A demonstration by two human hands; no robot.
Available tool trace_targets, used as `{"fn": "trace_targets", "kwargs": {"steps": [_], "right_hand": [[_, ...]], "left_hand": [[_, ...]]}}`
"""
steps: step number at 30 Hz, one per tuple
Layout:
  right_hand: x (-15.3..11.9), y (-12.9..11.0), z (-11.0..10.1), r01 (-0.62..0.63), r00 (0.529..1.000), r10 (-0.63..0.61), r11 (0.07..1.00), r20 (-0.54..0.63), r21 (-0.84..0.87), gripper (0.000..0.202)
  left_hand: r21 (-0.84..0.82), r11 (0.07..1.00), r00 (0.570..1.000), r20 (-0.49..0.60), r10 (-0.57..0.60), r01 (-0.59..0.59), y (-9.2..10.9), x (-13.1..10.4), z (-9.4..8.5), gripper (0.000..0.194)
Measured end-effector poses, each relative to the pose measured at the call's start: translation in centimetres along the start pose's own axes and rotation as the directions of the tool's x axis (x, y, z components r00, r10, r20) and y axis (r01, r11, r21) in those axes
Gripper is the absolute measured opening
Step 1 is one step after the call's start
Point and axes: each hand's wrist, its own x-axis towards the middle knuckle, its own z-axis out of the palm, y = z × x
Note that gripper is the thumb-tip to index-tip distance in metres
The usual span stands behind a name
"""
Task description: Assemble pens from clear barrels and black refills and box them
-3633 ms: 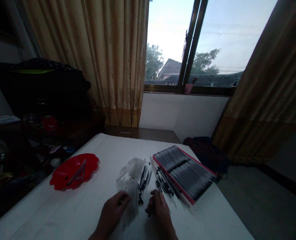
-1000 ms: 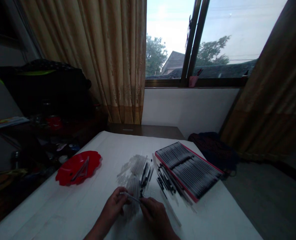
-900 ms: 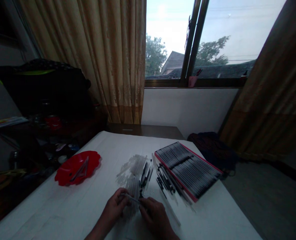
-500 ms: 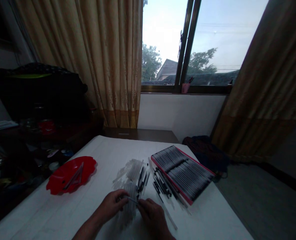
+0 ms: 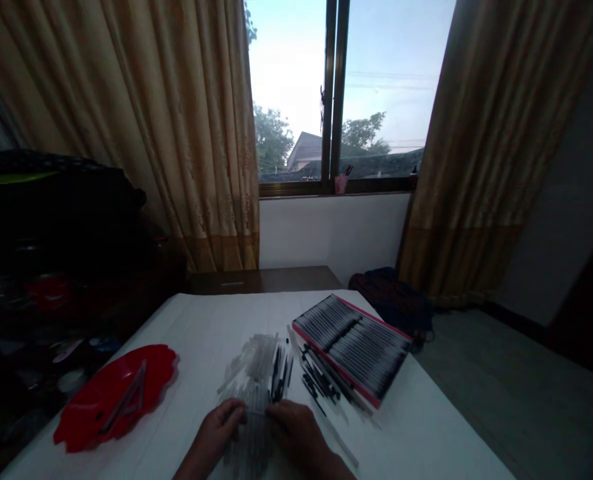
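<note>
My left hand (image 5: 217,430) and my right hand (image 5: 299,432) face each other low in the middle of the head view. Between their closed fingertips lies a thin, pale pen barrel (image 5: 256,413), held level with one end in each hand. Under and beyond it, clear pen barrels (image 5: 262,353) are heaped on the white table. Dark pen parts (image 5: 279,375) lie just past my right hand. Further right are more black pen parts (image 5: 321,388), too blurred to tell apart. A red-edged box (image 5: 353,347) holds rows of clear pens with black parts.
On the left of the white table (image 5: 196,333) is a red scalloped plate (image 5: 71,427) with clear triangular pieces (image 5: 131,400) in it. A dark cluttered shelf stands beyond the left edge. A pink cup (image 5: 341,184) with pens is on the window sill.
The view has turned slightly to the right and tilted up. Both hands still hold the pen barrel, which now lies nearly level instead of slanting.
</note>
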Motion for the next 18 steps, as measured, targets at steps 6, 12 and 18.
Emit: {"fn": "trace_targets", "kwargs": {"steps": [6,12,18], "right_hand": [[-0.2,-0.1,-0.1,0.002,1.0,-0.003,0.997,-0.008,-0.073,0.013],[-0.3,-0.4,-0.4,0.032,0.999,-0.033,0.997,-0.015,-0.064,0.012],[-0.3,-0.9,-0.7,0.041,0.999,-0.041,0.999,-0.03,-0.025,0.015]], "left_hand": [[0.036,0.999,0.999,0.04,0.003,-0.004,1.0,-0.3,0.0,0.038],[0.021,1.0,0.998,0.054,-0.016,0.015,0.6,-0.1,0.1,0.037],[-0.031,0.999,0.996,0.082,-0.015,0.018,-0.1,0.1,0.1,0.036]]}}
